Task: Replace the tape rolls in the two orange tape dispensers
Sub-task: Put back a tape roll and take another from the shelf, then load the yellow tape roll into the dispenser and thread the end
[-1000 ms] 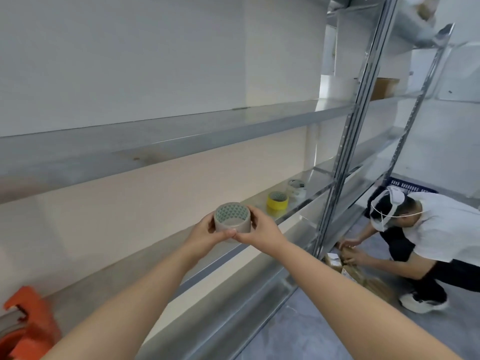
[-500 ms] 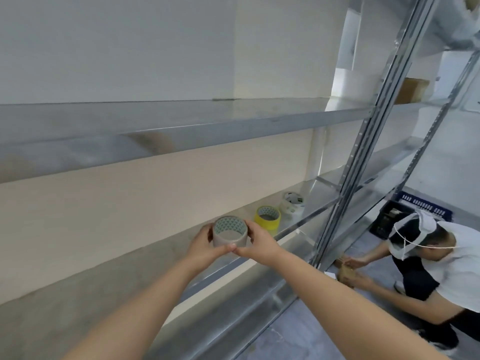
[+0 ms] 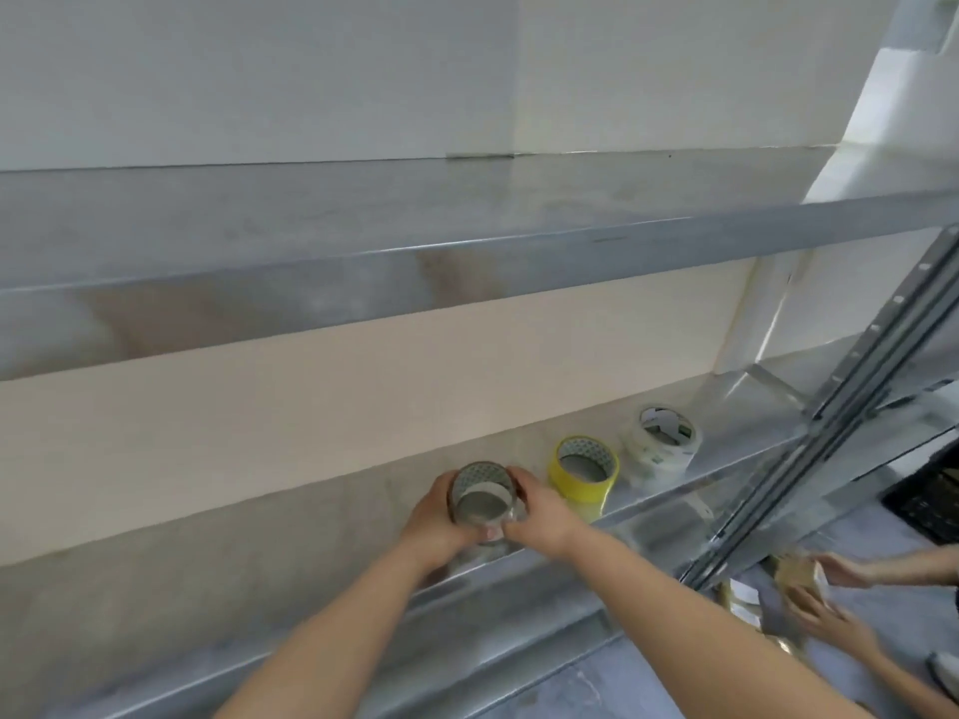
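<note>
I hold a clear tape roll [image 3: 481, 494] with a patterned inner core between both hands, low over the metal shelf [image 3: 332, 552]. My left hand [image 3: 433, 521] grips its left side and my right hand [image 3: 539, 513] grips its right side. On the same shelf to the right stands a yellow tape roll [image 3: 584, 472], and beyond it a white tape roll [image 3: 661, 448]. No orange dispenser is in view.
An upper metal shelf [image 3: 467, 262] runs across above my hands. A perforated shelf upright [image 3: 851, 397] stands at the right. Another person's hands [image 3: 820, 599] handle brown items on the floor at lower right, near a dark crate [image 3: 929, 495].
My view has swung right and down, so the orange dispenser left the frame. Both hands have lowered the clear roll toward the shelf, next to the yellow roll.
</note>
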